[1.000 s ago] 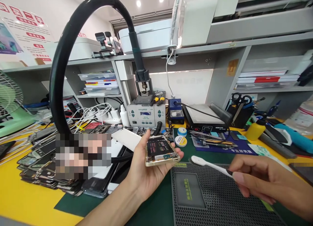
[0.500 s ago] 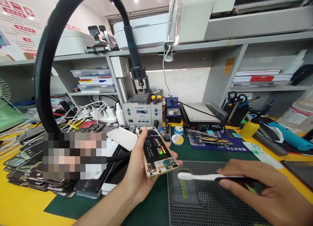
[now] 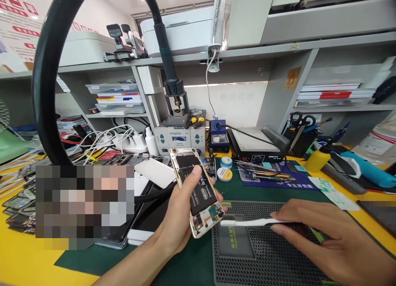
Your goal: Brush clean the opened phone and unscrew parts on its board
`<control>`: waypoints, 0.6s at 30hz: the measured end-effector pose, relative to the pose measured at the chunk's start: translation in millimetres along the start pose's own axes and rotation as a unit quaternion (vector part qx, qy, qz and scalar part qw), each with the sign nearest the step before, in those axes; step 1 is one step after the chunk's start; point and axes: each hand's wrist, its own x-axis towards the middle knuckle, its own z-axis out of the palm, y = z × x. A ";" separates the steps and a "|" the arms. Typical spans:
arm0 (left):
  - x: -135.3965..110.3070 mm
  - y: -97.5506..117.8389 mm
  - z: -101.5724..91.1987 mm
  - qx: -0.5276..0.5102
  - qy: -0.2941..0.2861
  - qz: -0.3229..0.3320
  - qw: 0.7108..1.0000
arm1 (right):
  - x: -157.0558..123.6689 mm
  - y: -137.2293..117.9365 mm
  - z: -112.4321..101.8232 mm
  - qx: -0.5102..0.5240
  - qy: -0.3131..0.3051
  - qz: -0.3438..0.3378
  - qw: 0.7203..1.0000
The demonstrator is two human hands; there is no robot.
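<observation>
An opened smartphone, its back cover off, shows a black battery and a green circuit board at its lower end. My left hand is closed around it, with the thumb lying across the battery. In my right hand I pinch a toothbrush with a white neck and a dark handle. The brush head points left, bristles up, close to the phone's lower right corner; I cannot tell whether they touch. Below the brush lies a grey perforated mat.
Several phones and parts are piled at left, partly behind a blurred patch. A white phone cover lies behind my left hand. Round tins, tweezers and a hot-air station stand farther back. A thick black hose arches at left.
The phone has turned more upright and come slightly nearer. My left thumb has shifted from its edge onto the battery. My right hand and the toothbrush have moved slightly left.
</observation>
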 end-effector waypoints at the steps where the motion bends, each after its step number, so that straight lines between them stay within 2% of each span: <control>1: 0.2 -1.0 0.3 0.017 0.003 0.016 1.000 | 0.8 0.1 0.4 -0.003 0.001 -0.001 1.000; 6: 0.7 -5.2 -1.2 0.098 0.027 0.076 0.992 | 2.6 0.6 -0.7 -0.005 0.004 -0.004 1.000; 12: 1.1 -5.2 -2.2 0.104 0.029 0.075 0.991 | 2.8 0.9 -1.9 0.000 0.014 -0.014 1.000; 16: 1.9 -2.9 -4.4 0.081 0.003 0.062 0.995 | 2.3 4.7 -5.3 -0.002 0.004 0.031 1.000; 18: 2.2 -0.1 -5.8 0.044 -0.009 0.029 0.999 | 2.1 4.1 -8.0 0.016 -0.014 0.076 0.997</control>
